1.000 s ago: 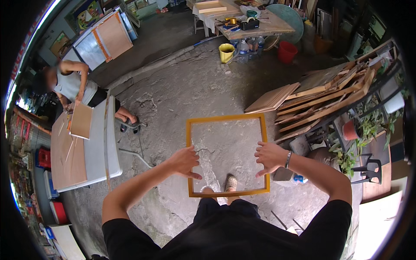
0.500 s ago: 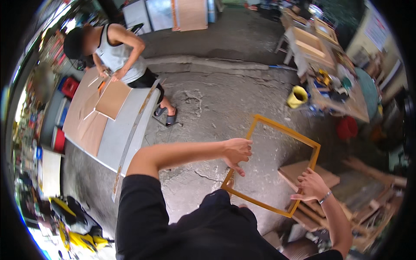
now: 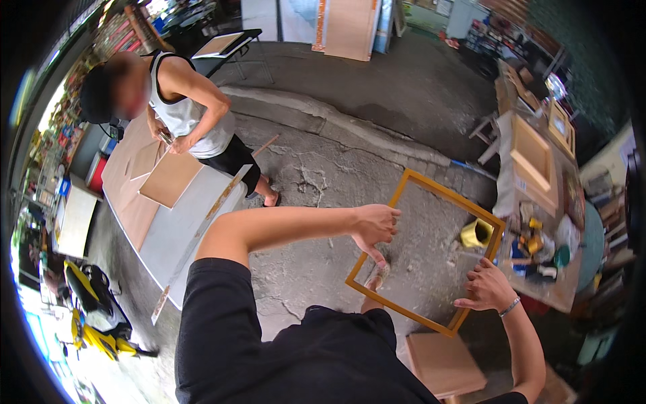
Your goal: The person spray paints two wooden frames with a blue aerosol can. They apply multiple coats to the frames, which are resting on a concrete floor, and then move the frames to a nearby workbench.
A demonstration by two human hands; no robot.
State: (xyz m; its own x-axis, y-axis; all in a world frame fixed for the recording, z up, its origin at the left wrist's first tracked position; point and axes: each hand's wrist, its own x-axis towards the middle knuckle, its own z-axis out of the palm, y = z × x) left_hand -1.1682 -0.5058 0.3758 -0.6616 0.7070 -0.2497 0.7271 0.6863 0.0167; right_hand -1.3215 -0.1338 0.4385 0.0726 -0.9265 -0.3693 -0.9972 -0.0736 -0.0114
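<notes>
An orange-brown wooden picture frame [image 3: 449, 196], with nothing filling its opening, is held up tilted in front of me. My left hand [image 3: 373, 229] grips its left side, with the thumb pointing down toward the lower left part. My right hand [image 3: 486, 287] is wrapped round the right side near the lower right corner, a bracelet at its wrist. Through the opening I see the concrete floor, part of my foot [image 3: 378, 275] and a yellow bucket [image 3: 476, 233].
At left a co-worker [image 3: 195, 114] stands at a large table [image 3: 178, 242] with wooden panels. A cluttered workbench [image 3: 538, 202] with wooden frames stands at right. A brown wooden block [image 3: 444, 363] sits near my legs. A yellow motorcycle [image 3: 94, 316] is at lower left.
My view has turned and I have moved, so the workbench and yellow bucket appear closer. The bucket now shows through the frame. Both hands keep their hold on the frame.
</notes>
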